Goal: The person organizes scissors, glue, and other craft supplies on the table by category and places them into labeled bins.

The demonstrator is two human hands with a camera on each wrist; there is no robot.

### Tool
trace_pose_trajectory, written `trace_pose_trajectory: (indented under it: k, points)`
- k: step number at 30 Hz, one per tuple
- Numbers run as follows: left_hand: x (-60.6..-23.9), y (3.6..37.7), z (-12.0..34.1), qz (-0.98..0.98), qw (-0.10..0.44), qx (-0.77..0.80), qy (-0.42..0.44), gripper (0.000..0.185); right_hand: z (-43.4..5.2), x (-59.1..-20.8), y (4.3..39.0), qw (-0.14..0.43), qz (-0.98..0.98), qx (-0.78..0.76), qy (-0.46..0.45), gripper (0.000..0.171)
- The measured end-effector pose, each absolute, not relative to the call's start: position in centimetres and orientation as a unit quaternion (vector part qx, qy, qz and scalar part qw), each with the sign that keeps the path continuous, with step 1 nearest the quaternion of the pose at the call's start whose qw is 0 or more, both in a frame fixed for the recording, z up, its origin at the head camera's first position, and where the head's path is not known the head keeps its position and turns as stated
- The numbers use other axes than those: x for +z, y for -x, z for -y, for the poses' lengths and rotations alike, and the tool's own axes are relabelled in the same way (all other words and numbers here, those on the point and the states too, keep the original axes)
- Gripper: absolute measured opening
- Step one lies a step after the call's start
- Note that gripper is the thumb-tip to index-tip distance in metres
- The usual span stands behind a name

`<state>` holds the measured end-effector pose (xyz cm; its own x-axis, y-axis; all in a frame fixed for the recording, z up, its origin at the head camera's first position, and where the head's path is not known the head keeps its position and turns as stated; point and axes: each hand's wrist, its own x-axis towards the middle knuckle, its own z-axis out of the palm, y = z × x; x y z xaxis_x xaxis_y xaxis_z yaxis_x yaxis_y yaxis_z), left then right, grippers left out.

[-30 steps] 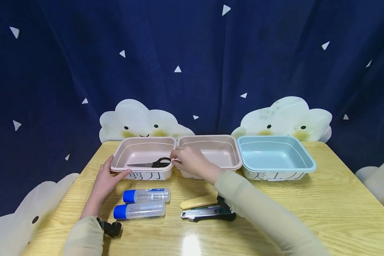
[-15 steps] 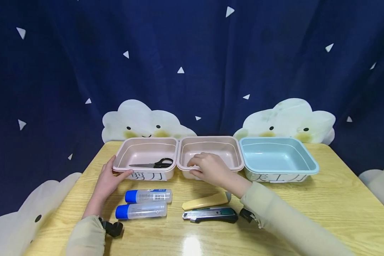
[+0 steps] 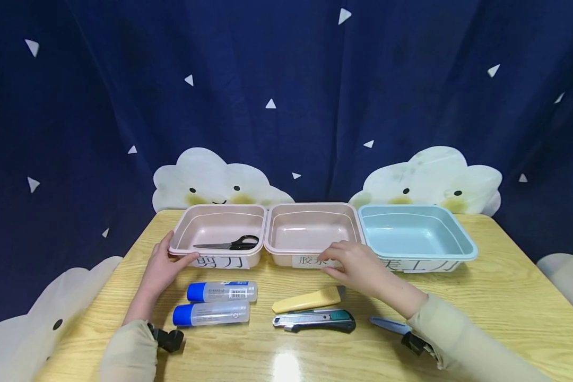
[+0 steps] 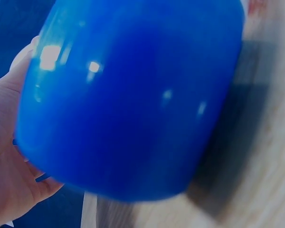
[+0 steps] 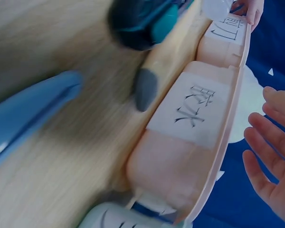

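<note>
Pink plastic tubs sit side by side at the back of the yellow wooden table (image 3: 506, 297), with a light blue plastic tub (image 3: 415, 233) on the right end. The left pink tub (image 3: 218, 233) has black-handled scissors (image 3: 229, 245) lying inside it. The left hand (image 3: 159, 268) holds the front left corner of that tub, with the thumb along the rim and the fingers round the side. The right hand (image 3: 358, 265) rests at the front edge of the middle pink tub (image 3: 310, 233), near its right corner, with the fingers loose and a little spread; the right wrist view shows them close to the rim, holding nothing. That tub has a white paper label (image 3: 310, 260) on its front. Two clear glue bottles with blue caps (image 3: 215, 302) lie near the left hand. A yellow knife case (image 3: 305, 300) and a dark utility knife (image 3: 315, 320) lie just in front of the right hand. A blue pointed tool (image 3: 387, 324) lies by the right sleeve.
</note>
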<state>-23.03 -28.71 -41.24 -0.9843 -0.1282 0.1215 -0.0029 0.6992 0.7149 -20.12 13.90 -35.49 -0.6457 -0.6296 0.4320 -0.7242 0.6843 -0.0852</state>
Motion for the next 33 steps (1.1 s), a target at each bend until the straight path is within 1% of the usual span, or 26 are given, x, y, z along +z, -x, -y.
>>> trace_pose_trajectory:
  k: [3, 8, 13, 18, 23, 26, 31, 33]
  points:
    - [-41.2, 23.0, 28.7, 0.918, 0.082, -0.387, -0.034, 0.103, -15.2, -35.8, 19.5, 0.181, 0.903, 0.124, -0.369, 0.015]
    - [-41.0, 22.8, 28.6, 0.919, 0.075, -0.384, -0.039, 0.103, -17.2, -36.5, 18.6, 0.169, 0.914, 0.114, -0.352, 0.021]
    - [-40.9, 22.7, 28.8, 0.92, 0.065, -0.383, -0.047, 0.104, -19.1, -37.2, 18.0, 0.139, 0.92, 0.119, -0.348, 0.026]
    - [-40.9, 22.8, 28.7, 0.923, 0.068, -0.376, -0.041, 0.105, -21.0, -37.8, 17.1, 0.103, 0.927, 0.114, -0.343, 0.027]
    - [-40.8, 22.9, 28.7, 0.924, 0.069, -0.375, -0.039, 0.104, -22.9, -37.8, 16.2, 0.054, 0.934, 0.112, -0.336, 0.025]
    - [-40.8, 22.8, 28.8, 0.924, 0.068, -0.374, -0.038, 0.104, -24.1, -38.0, 15.6, 0.025, 0.938, 0.111, -0.328, 0.026]
    - [-40.6, 22.8, 28.8, 0.923, 0.068, -0.376, -0.037, 0.104, -25.9, -38.4, 14.6, -0.02, 0.944, 0.109, -0.312, 0.04]
    - [-40.5, 22.9, 28.6, 0.923, 0.063, -0.377, -0.036, 0.104, -26.6, -38.7, 14.2, -0.051, 0.946, 0.11, -0.299, 0.044]
